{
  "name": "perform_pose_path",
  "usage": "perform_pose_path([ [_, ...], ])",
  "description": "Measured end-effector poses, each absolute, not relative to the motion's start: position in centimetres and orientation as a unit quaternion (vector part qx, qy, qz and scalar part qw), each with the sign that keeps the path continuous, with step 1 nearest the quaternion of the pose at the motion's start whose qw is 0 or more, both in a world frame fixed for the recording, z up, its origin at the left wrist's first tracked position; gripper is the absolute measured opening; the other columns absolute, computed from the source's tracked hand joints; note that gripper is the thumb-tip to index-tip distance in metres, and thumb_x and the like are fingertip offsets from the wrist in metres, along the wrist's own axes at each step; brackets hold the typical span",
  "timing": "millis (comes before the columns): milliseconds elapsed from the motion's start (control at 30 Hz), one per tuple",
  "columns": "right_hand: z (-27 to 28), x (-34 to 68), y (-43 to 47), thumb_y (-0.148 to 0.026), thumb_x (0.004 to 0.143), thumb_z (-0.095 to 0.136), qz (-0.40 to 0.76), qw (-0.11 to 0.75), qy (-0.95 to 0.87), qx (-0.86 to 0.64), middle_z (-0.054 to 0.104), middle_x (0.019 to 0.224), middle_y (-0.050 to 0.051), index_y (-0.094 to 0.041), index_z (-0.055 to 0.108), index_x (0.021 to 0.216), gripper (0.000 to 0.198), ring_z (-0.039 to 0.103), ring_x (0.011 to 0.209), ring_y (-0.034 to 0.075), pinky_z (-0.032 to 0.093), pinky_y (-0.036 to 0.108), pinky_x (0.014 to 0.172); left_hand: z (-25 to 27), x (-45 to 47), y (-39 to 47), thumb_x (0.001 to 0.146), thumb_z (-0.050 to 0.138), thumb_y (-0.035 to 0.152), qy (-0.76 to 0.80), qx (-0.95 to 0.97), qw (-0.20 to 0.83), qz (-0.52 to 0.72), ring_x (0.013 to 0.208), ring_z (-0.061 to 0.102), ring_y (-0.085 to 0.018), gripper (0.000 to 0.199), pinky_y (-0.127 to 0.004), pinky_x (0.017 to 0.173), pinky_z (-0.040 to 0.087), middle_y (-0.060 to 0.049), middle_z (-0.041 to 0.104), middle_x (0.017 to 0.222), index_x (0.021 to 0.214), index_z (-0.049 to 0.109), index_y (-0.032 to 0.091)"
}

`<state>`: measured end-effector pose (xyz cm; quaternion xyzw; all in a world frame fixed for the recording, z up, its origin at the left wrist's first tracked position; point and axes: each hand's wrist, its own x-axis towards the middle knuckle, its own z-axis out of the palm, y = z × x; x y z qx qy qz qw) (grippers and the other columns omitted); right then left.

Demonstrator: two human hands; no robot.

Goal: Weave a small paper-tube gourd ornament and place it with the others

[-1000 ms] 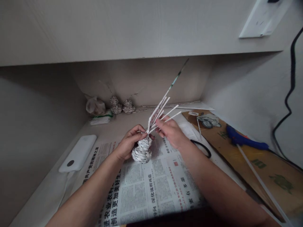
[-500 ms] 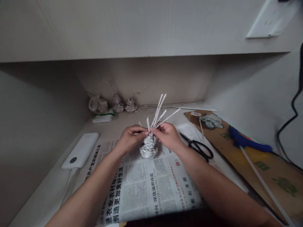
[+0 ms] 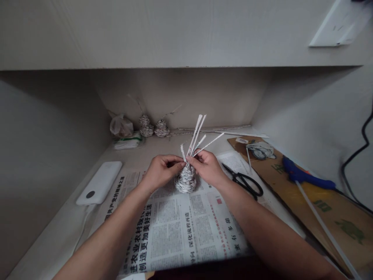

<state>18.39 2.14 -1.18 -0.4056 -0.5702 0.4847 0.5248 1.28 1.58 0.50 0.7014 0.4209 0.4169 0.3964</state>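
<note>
A small gourd-shaped piece woven from rolled paper strips [image 3: 185,182] stands on the spread newspaper [image 3: 171,225]. Several white paper strips [image 3: 196,134] stick up and fan out from its narrow top. My left hand [image 3: 166,169] is closed at the left of the top, thumb and fingers pinching at the base of a strip. From the right, my right hand [image 3: 206,165] pinches the strips where they leave the weave. The fingertips nearly meet, and they hide part of the top.
Black scissors [image 3: 246,182] lie to the right, near a blue glue gun [image 3: 305,175] on cardboard [image 3: 329,217]. A white power bank [image 3: 99,182] with a cable is at left. Two woven gourds [image 3: 146,126], a plastic bag [image 3: 121,125] and long paper rods [image 3: 215,129] sit at the back.
Both hands keep pinching the top of the woven piece. The piece appears slightly further right, and a short strip at its left no longer shows. The camera view has shifted a little.
</note>
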Motion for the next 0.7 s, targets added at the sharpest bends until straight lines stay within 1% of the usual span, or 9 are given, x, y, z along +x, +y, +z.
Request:
perform_pose_path([
  [133, -1.7, 18.3, 2.2, -0.038, 0.077, 0.067, 0.460, 0.527, -0.576, -0.424, 0.063, 0.069, -0.001, -0.020, 0.065, 0.083, 0.019, 0.054, 0.059, 0.012, 0.041, 0.024, 0.052, 0.1, 1.8, 1.5, 0.074, 0.071, 0.033, 0.419, 0.716, 0.327, 0.452, 0.073, 0.063, -0.018, 0.016, -0.030, 0.068, 0.047, -0.006, 0.071, 0.078, 0.082, 0.076, 0.020],
  [200, -2.0, 18.3, 2.3, -0.039, 0.079, 0.064, 0.444, 0.524, -0.582, -0.435, 0.063, 0.068, -0.001, -0.020, 0.064, 0.083, 0.019, 0.054, 0.058, 0.012, 0.041, 0.023, 0.052, -0.4, 2.1, 1.4, 0.072, 0.073, 0.034, 0.429, 0.698, 0.315, 0.478, 0.073, 0.063, -0.018, 0.016, -0.029, 0.068, 0.047, -0.006, 0.071, 0.078, 0.078, 0.075, 0.020],
  [267, -2.1, 18.3, 2.3, -0.038, 0.079, 0.064, 0.433, 0.526, -0.584, -0.441, 0.061, 0.065, -0.002, -0.020, 0.063, 0.082, 0.018, 0.052, 0.056, 0.012, 0.040, 0.023, 0.051, -0.7, 2.3, 1.4, 0.073, 0.072, 0.035, 0.441, 0.671, 0.320, 0.503, 0.075, 0.064, -0.018, 0.017, -0.028, 0.069, 0.048, -0.006, 0.071, 0.079, 0.077, 0.075, 0.019],
  [367, -2.0, 18.3, 2.4, -0.038, 0.078, 0.065, 0.438, 0.538, -0.573, -0.437, 0.059, 0.063, -0.004, -0.020, 0.062, 0.080, 0.018, 0.050, 0.053, 0.011, 0.041, 0.023, 0.051, -0.9, 2.6, 1.5, 0.073, 0.071, 0.034, 0.454, 0.626, 0.354, 0.526, 0.075, 0.064, -0.018, 0.018, -0.026, 0.068, 0.048, -0.006, 0.072, 0.081, 0.078, 0.075, 0.017],
  [433, -1.9, 18.3, 2.4, -0.038, 0.077, 0.065, 0.443, 0.543, -0.568, -0.432, 0.059, 0.063, -0.004, -0.020, 0.062, 0.081, 0.019, 0.050, 0.053, 0.011, 0.042, 0.024, 0.052, -0.8, 2.6, 1.5, 0.072, 0.072, 0.034, 0.457, 0.604, 0.385, 0.528, 0.073, 0.063, -0.017, 0.019, -0.026, 0.068, 0.048, -0.006, 0.072, 0.079, 0.079, 0.075, 0.016],
  [533, -1.8, 18.2, 2.4, -0.039, 0.077, 0.065, 0.427, 0.545, -0.572, -0.439, 0.059, 0.064, -0.003, -0.020, 0.062, 0.081, 0.020, 0.051, 0.054, 0.011, 0.043, 0.023, 0.052, -0.8, 2.7, 1.5, 0.070, 0.075, 0.035, 0.447, 0.595, 0.419, 0.520, 0.074, 0.064, -0.017, 0.023, -0.026, 0.069, 0.049, -0.006, 0.073, 0.083, 0.083, 0.074, 0.016],
  [633, -1.8, 18.2, 2.3, -0.040, 0.078, 0.063, 0.435, 0.535, -0.571, -0.445, 0.059, 0.065, -0.002, -0.020, 0.061, 0.081, 0.020, 0.050, 0.052, 0.011, 0.042, 0.023, 0.047, -0.9, 2.9, 1.3, 0.067, 0.077, 0.034, 0.451, 0.598, 0.411, 0.519, 0.073, 0.064, -0.016, 0.025, -0.026, 0.068, 0.049, -0.006, 0.073, 0.083, 0.082, 0.073, 0.016],
  [700, -1.8, 18.2, 2.3, -0.040, 0.077, 0.064, 0.450, 0.532, -0.567, -0.440, 0.058, 0.064, -0.003, -0.020, 0.061, 0.080, 0.021, 0.050, 0.050, 0.011, 0.043, 0.023, 0.045, -0.9, 3.1, 1.2, 0.067, 0.076, 0.034, 0.465, 0.597, 0.392, 0.523, 0.071, 0.063, -0.015, 0.022, -0.025, 0.066, 0.049, -0.006, 0.072, 0.080, 0.080, 0.072, 0.016],
])
